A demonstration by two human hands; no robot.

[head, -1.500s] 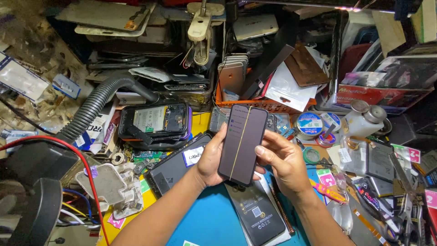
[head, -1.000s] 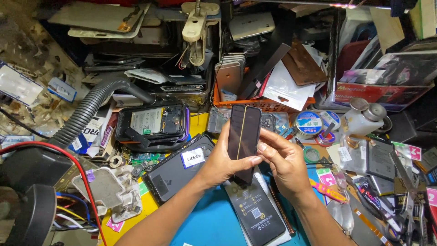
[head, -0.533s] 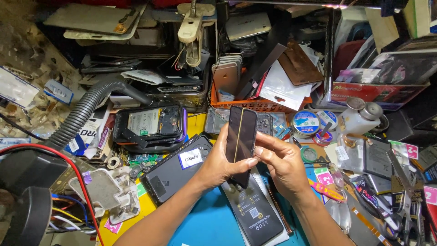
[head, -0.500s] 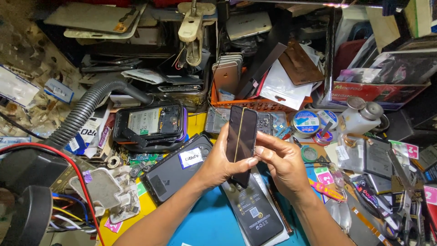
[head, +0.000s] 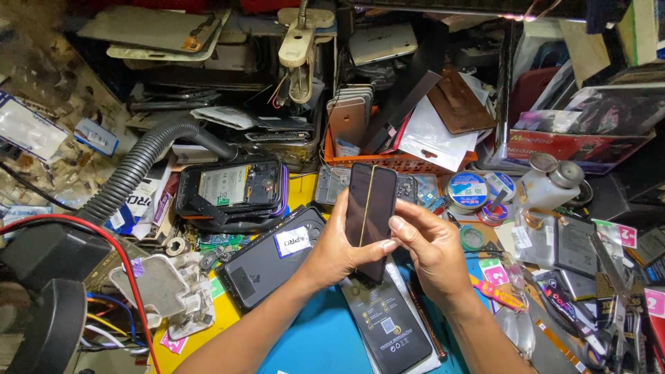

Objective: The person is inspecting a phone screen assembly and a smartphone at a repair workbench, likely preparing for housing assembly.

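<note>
A dark phone screen panel (head: 371, 208) stands almost upright in front of me, with a thin bright line running down its middle. My left hand (head: 339, 246) grips its left edge and lower part. My right hand (head: 429, 249) pinches its right edge between thumb and fingers. Below the hands lies a flat black package (head: 388, 325) on the blue mat (head: 312, 346). To the left rests a black phone with a white sticker (head: 273, 263).
An opened phone in a holder (head: 232, 190) sits at left beside a grey ribbed hose (head: 135, 173). An orange basket (head: 388, 163) of phones stands behind. Tape rolls (head: 467, 190), a white bottle (head: 547, 183) and tools (head: 609, 291) crowd the right. A red cable (head: 104, 235) crosses the left.
The panel has turned from facing me flat to more edge-on and upright. Both hands shifted slightly toward its lower part and right edge.
</note>
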